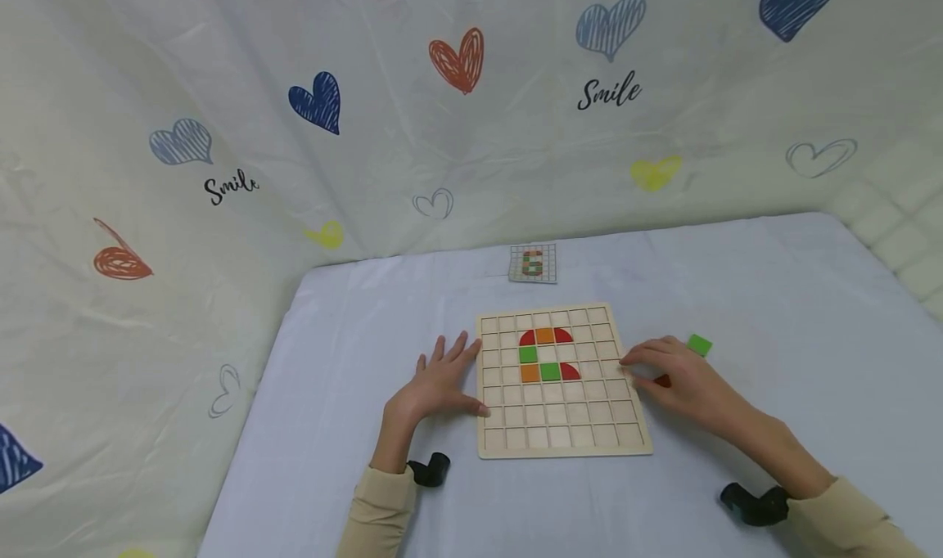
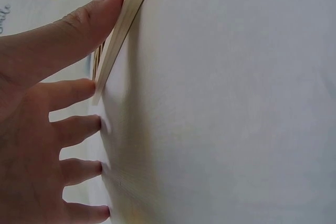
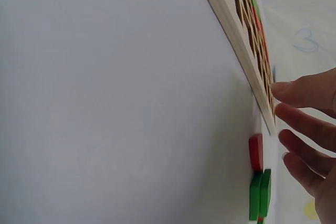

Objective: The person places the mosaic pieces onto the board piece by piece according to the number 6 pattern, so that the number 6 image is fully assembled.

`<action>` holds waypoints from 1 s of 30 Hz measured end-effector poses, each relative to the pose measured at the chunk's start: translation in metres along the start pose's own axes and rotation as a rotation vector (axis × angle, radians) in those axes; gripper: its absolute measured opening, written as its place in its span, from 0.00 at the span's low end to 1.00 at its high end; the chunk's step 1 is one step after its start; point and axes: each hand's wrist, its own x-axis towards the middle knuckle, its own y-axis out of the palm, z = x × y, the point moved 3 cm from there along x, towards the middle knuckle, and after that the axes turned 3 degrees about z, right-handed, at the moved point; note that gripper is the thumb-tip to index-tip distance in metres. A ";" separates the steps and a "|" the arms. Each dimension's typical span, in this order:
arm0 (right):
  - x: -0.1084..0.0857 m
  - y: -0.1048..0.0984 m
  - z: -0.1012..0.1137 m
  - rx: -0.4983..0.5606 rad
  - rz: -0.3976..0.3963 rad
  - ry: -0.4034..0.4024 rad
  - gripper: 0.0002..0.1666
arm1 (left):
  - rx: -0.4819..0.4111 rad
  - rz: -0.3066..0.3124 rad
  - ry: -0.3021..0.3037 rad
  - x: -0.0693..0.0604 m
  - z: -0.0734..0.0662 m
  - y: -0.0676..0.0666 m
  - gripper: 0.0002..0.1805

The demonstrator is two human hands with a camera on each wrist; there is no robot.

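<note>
Left hand (image 1: 438, 384) spread wide, thumb and forefinger at left edge of pale wooden grid board (image 1: 516, 440), presumably steadying it; nothing gripped. Right hand (image 1: 681, 380) loosely bent by opposite edge, fingertips slightly parted, no tile seen between. Board flat on white cloth (image 1: 346, 353); smooth orange squares (image 1: 543, 335), green squares (image 1: 550, 371), red quarter-rounds (image 1: 563, 335) seated in cells. Patterned card (image 1: 518, 275) behind, likely for reference.

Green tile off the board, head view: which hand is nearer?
Right. The right hand is close beside the green tile, to the right of the board; the left hand is across the board, at its left edge.
</note>
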 end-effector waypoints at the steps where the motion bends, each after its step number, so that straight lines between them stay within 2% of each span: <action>1: -0.002 -0.001 -0.002 -0.003 -0.005 0.000 0.24 | 0.001 0.001 0.000 0.000 0.000 0.000 0.61; 7: -0.011 -0.008 -0.011 -0.035 -0.075 -0.034 0.28 | 0.007 0.005 -0.009 0.000 0.000 0.001 0.61; 11: -0.015 -0.013 -0.016 -0.041 -0.084 -0.036 0.30 | 0.005 0.004 -0.011 0.000 0.000 0.000 0.61; 22: -0.023 -0.023 -0.027 -0.105 0.027 0.054 0.29 | 0.005 -0.002 -0.009 -0.001 -0.001 -0.001 0.61; 30: -0.024 -0.025 -0.028 -0.121 0.043 0.087 0.28 | 0.002 0.002 -0.008 0.000 -0.002 -0.001 0.61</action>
